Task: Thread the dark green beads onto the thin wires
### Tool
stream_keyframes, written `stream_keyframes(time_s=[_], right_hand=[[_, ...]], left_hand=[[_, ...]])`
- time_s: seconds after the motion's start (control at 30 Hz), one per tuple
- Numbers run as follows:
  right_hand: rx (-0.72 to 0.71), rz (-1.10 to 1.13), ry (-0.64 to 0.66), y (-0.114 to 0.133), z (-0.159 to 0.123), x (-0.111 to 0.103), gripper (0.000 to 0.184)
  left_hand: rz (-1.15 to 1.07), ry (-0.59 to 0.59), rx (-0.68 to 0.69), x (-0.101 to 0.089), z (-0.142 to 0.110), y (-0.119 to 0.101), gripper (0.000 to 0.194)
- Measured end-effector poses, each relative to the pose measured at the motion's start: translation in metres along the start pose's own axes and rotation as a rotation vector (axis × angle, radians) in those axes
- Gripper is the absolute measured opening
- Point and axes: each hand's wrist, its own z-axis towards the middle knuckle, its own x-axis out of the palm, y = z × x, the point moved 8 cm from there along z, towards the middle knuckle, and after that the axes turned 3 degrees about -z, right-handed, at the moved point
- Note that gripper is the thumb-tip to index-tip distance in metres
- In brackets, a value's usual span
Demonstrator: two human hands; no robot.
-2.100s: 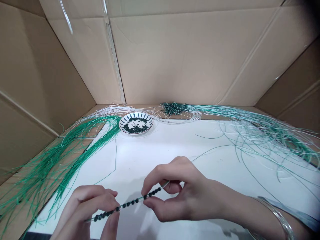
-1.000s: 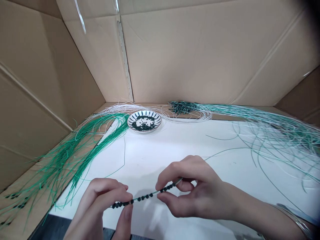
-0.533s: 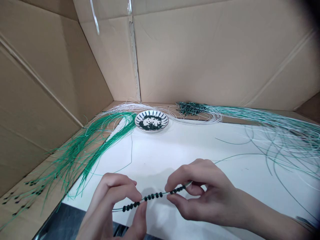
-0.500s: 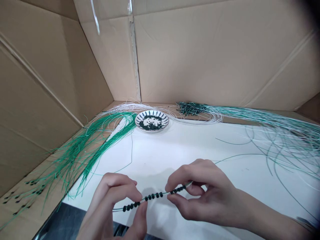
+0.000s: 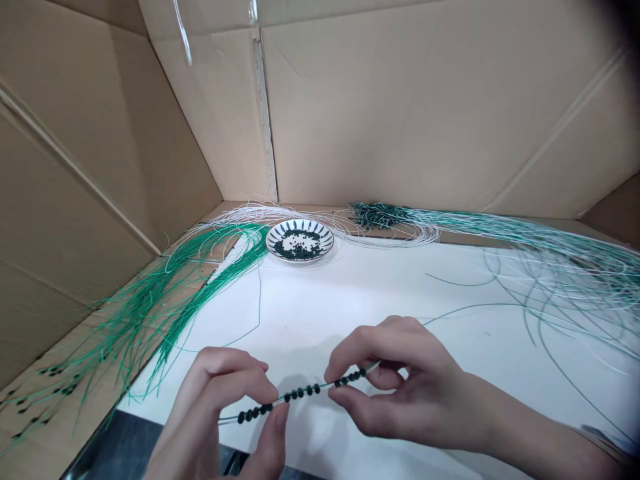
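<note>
Between my two hands runs a thin green cord strung with several small dark beads (image 5: 302, 392), spaced in three groups. My left hand (image 5: 225, 400) pinches the cord between thumb and forefinger, with one bead group just left of the fingertips. The middle group lies on the bare span between the hands. My right hand (image 5: 400, 383) pinches the cord near the right-hand bead group, thumb below and forefinger above. The strand is held above the white board (image 5: 360, 293), tilted slightly up to the right. Fingers hide part of the cord.
A striped plate (image 5: 270, 248) of loose dark beads stands at the board's far edge. Green cords (image 5: 145, 293) spread at the left, some with dark ends. A bundle of green and white cords (image 5: 480, 227) lies at the back right. Cardboard walls (image 5: 400, 107) enclose the back and sides.
The whole view has shifted slightly, so everything sits a little further left. Both hands keep their pinch on the beaded cord, and the bead groups look unchanged.
</note>
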Motion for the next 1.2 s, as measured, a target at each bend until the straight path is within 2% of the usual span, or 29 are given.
stream_keyframes(time_s=[0.13,0.27,0.4,0.47,0.6,0.87,1.0,1.07,1.1,1.13,1.2], right_hand=[[0.027,-0.007,0.013,-0.003,-0.001,0.0,0.008],[0.048,-0.023,0.034,-0.005,-0.002,0.001,0.006],[0.045,-0.024,0.034,-0.005,-0.003,0.001,0.006],[0.047,-0.031,0.043,-0.006,-0.003,0.002,0.006],[0.046,-0.049,0.055,-0.007,-0.004,0.003,0.007],[0.093,-0.047,0.052,-0.011,-0.001,0.004,0.006],[0.145,0.061,0.035,-0.011,0.002,-0.001,0.006],[0.152,0.089,0.015,-0.012,-0.002,-0.006,0.007],[0.153,0.085,0.002,-0.013,-0.005,-0.008,0.007],[0.156,0.072,-0.011,-0.014,-0.009,-0.011,0.007],[0.183,-0.009,-0.003,-0.02,-0.018,-0.017,0.009]], left_hand=[[0.008,0.034,0.018,0.002,0.001,-0.001,0.032],[-0.01,0.015,0.012,0.004,0.002,-0.003,0.031],[-0.034,-0.058,-0.055,0.001,0.001,-0.002,0.028],[-0.013,-0.036,-0.055,0.001,0.001,-0.002,0.028],[0.047,0.078,-0.024,0.004,0.003,-0.002,0.028],[0.043,0.047,-0.066,0.001,0.001,0.0,0.025],[-0.057,0.012,-0.203,0.004,-0.002,0.01,0.037],[-0.157,-0.05,-0.375,0.002,-0.006,0.021,0.034],[-0.211,-0.065,-0.47,0.002,-0.009,0.026,0.026],[-0.258,-0.062,-0.553,0.004,-0.012,0.03,0.021],[-0.314,0.01,-0.639,0.011,-0.016,0.032,0.032]])
